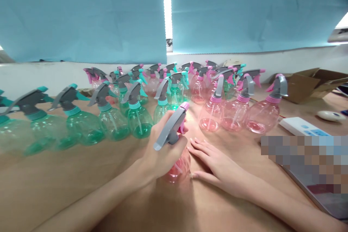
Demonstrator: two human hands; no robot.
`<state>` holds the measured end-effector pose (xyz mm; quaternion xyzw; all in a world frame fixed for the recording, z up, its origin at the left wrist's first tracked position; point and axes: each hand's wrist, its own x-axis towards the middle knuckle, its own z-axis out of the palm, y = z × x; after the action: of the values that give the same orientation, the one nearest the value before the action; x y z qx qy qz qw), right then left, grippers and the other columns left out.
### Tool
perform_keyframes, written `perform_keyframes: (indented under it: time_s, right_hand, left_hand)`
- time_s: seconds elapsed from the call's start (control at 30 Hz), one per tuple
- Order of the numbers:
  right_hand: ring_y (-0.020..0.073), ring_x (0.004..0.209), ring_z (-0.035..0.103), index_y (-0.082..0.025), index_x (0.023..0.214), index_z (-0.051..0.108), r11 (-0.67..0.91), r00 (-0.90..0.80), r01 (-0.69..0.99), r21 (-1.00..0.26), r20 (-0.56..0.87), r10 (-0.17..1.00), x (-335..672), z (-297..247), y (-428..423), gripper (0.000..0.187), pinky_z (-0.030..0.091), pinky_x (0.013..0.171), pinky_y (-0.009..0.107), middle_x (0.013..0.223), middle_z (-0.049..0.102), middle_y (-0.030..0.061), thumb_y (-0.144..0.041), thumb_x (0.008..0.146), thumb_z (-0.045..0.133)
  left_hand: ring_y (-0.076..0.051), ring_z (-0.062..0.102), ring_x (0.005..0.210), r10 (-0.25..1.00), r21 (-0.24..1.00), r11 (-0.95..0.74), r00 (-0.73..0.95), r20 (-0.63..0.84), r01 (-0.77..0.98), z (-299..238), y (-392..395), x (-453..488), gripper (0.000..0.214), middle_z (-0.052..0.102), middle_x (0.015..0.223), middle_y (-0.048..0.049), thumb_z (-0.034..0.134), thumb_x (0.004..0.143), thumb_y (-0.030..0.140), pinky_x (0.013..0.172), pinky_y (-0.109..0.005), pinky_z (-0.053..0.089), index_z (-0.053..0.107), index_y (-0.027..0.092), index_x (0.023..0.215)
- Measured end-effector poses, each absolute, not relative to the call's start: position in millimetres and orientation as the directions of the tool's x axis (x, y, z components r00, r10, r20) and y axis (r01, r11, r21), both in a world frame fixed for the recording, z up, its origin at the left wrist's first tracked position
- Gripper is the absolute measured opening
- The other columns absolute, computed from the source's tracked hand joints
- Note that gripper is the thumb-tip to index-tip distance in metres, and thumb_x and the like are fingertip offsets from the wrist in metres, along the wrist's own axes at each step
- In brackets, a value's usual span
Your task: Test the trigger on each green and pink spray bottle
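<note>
A pink spray bottle (174, 171) stands on the worktop (130, 199), in front of the person and between the two hands. Its grey sprayer head (170, 127) has a pink nozzle tip (185, 106) pointing up and away, and a thin tube shows inside the clear pink body.

The person's left hand (160, 148) is closed around the bottle's upper part, just under the sprayer head, with the thumb on the near side and the other fingers curled around the far side. Whether any finger squeezes the trigger cannot be told. The right hand (220, 165) lies palm down just to the bottle's right, its fingers (202, 149) extended and slightly spread, the thumb apart from them; it grips nothing, and whether a fingertip touches the bottle is unclear.

Beyond the left hand, a row of green spray bottles (113, 125) runs to the left edge. Beyond the right hand stand three pink bottles (210, 117) side by side. A mixed group of pink and green sprayers crowds behind them. Farther right are a cardboard box (304, 85), a white computer mouse (330, 116) and a partly pixelated dark flat device (317, 188). Blue curtains (89, 14) hang behind.
</note>
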<state>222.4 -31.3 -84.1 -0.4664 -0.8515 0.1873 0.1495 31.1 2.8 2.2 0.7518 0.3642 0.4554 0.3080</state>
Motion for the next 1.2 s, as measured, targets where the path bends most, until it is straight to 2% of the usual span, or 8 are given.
perform_keyframes:
  time_s: [0.2, 0.3, 0.47, 0.63, 0.8, 0.93, 1.07, 1.2]
  right_hand:
    - [0.0324, 0.144, 0.028, -0.01, 0.145, 0.045, 0.488, -0.514, 0.749, -0.449, 0.072, 0.855, 222, -86, -31, 0.078, 0.025, 0.118, 0.052, 0.155, 0.033, 0.0164, -0.067, 0.092, 0.043]
    - [0.0325, 0.144, 0.028, -0.01, 0.145, 0.044, 0.487, -0.513, 0.746, -0.454, 0.075, 0.855, 222, -87, -31, 0.078, 0.025, 0.118, 0.052, 0.155, 0.033, 0.0161, -0.067, 0.092, 0.044]
    - [0.0333, 0.144, 0.029, -0.009, 0.145, 0.045, 0.504, -0.525, 0.729, -0.462, 0.093, 0.846, 223, -88, -30, 0.076, 0.025, 0.118, 0.052, 0.154, 0.036, 0.0176, -0.064, 0.092, 0.046]
    - [0.0352, 0.143, 0.029, -0.013, 0.142, 0.048, 0.505, -0.523, 0.694, -0.514, 0.123, 0.843, 221, -87, -32, 0.072, 0.031, 0.115, 0.053, 0.154, 0.036, 0.0189, -0.061, 0.089, 0.055]
    - [0.0319, 0.136, 0.042, -0.021, 0.143, 0.039, 0.511, -0.48, 0.565, -0.648, 0.246, 0.842, 212, -85, -38, 0.067, 0.038, 0.11, 0.05, 0.147, 0.046, 0.0154, -0.047, 0.087, 0.065]
    - [0.0302, 0.127, 0.051, -0.026, 0.145, 0.032, 0.5, -0.389, 0.503, -0.705, 0.332, 0.859, 200, -73, -46, 0.073, 0.046, 0.103, 0.047, 0.14, 0.052, 0.0112, -0.048, 0.085, 0.067]
    - [0.031, 0.13, 0.047, -0.029, 0.148, 0.028, 0.545, -0.335, 0.521, -0.657, 0.429, 0.838, 186, -52, -49, 0.078, 0.042, 0.106, 0.048, 0.14, 0.052, 0.0087, -0.05, 0.084, 0.067]
    - [0.0355, 0.128, 0.049, -0.03, 0.145, 0.036, 0.543, -0.274, 0.616, -0.57, 0.491, 0.827, 173, -40, -48, 0.074, 0.041, 0.106, 0.053, 0.138, 0.055, 0.0089, -0.053, 0.082, 0.068]
  left_hand:
    - [-0.011, 0.042, 0.05, 0.855, 0.817, -0.493, 0.339, 0.393, 0.298, -1, 5, 30, 0.031, 0.049, 0.064, 0.007, 0.05, 0.069, 0.005, 0.054, -0.025, 0.039, 0.053, 0.022, 0.094]
    - [-0.012, 0.047, 0.052, 0.859, 0.814, -0.493, 0.317, 0.402, 0.306, -7, 6, 30, 0.034, 0.047, 0.059, 0.0078, 0.053, 0.072, 0.007, 0.057, -0.025, 0.042, 0.054, 0.023, 0.102]
    - [-0.014, 0.058, 0.064, 0.852, 0.808, -0.514, 0.284, 0.44, 0.288, -15, 7, 30, 0.043, 0.06, 0.073, 0.0032, 0.056, 0.076, 0.01, 0.066, -0.027, 0.049, 0.055, 0.024, 0.116]
    - [-0.015, 0.06, 0.067, 0.853, 0.791, -0.518, 0.27, 0.447, 0.326, -18, 7, 29, 0.049, 0.064, 0.08, 0.0011, 0.056, 0.079, 0.011, 0.067, -0.028, 0.051, 0.054, 0.026, 0.126]
    - [-0.014, 0.06, 0.07, 0.855, 0.766, -0.518, 0.237, 0.461, 0.381, -21, 6, 29, 0.053, 0.065, 0.089, 0.0001, 0.055, 0.08, 0.012, 0.067, -0.027, 0.05, 0.051, 0.03, 0.13]
    - [-0.013, 0.057, 0.071, 0.864, 0.772, -0.503, 0.223, 0.452, 0.388, -19, 5, 32, 0.054, 0.064, 0.097, 0.0006, 0.056, 0.081, 0.013, 0.068, -0.027, 0.049, 0.048, 0.029, 0.131]
    - [-0.013, 0.057, 0.073, 0.861, 0.777, -0.508, 0.244, 0.446, 0.372, -16, 4, 33, 0.045, 0.061, 0.095, 0.0013, 0.06, 0.082, 0.019, 0.067, -0.027, 0.048, 0.05, 0.028, 0.125]
    - [-0.015, 0.06, 0.076, 0.868, 0.799, -0.49, 0.279, 0.41, 0.348, -11, 2, 33, 0.044, 0.06, 0.1, -0.0001, 0.064, 0.083, 0.029, 0.072, -0.032, 0.05, 0.047, 0.028, 0.124]
